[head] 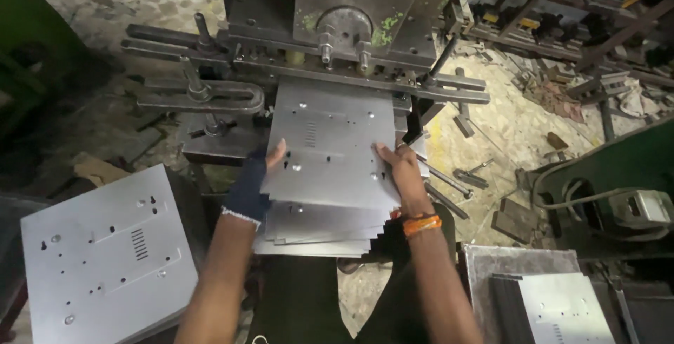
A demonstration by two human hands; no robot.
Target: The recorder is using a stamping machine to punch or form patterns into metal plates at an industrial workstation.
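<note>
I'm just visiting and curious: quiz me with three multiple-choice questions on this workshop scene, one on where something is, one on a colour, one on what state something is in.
1. Where does the separate stack of punched metal sheets lie?
A. At the person's left
B. On top of the press
C. Under the right elbow

2. What colour is the band on the right wrist?
A. Blue
B. Orange
C. White

3. How is the top sheet held?
A. By one hand only
C. Untouched
B. By both hands at its side edges

Answers: 1 A, it sits at lower left of the view. 2 B, the band is orange. 3 B, the left hand and the right hand each grip an edge.
</note>
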